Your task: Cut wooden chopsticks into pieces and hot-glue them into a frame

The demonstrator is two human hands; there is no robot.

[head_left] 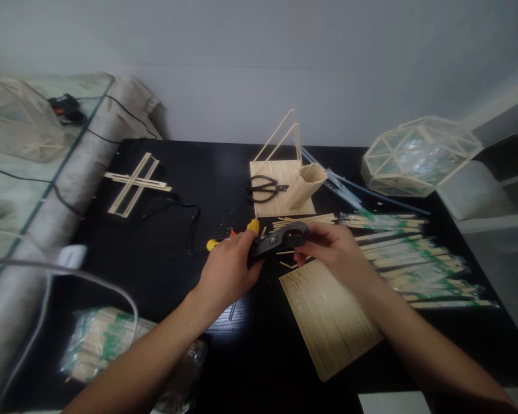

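the left hand (231,265) is wrapped around the dark hand tool (277,241), which lies between both hands above the black table (164,310). the right hand (339,247) has its fingertips drawn narrow at the tool's curved end; whether they pinch it or a small piece, one cannot tell. the tool looks stiff and fairly heavy for its size, best held by its handles, fingers clear of the curved end. just beyond the left hand sits a yellow tool (253,225). near the right forearm lies a flat stick panel (332,316), likely light and brittle, safest lifted by opposite edges. farther off, black scissors (263,190) and a stick cup (306,185) rest on a square stick base (270,169).
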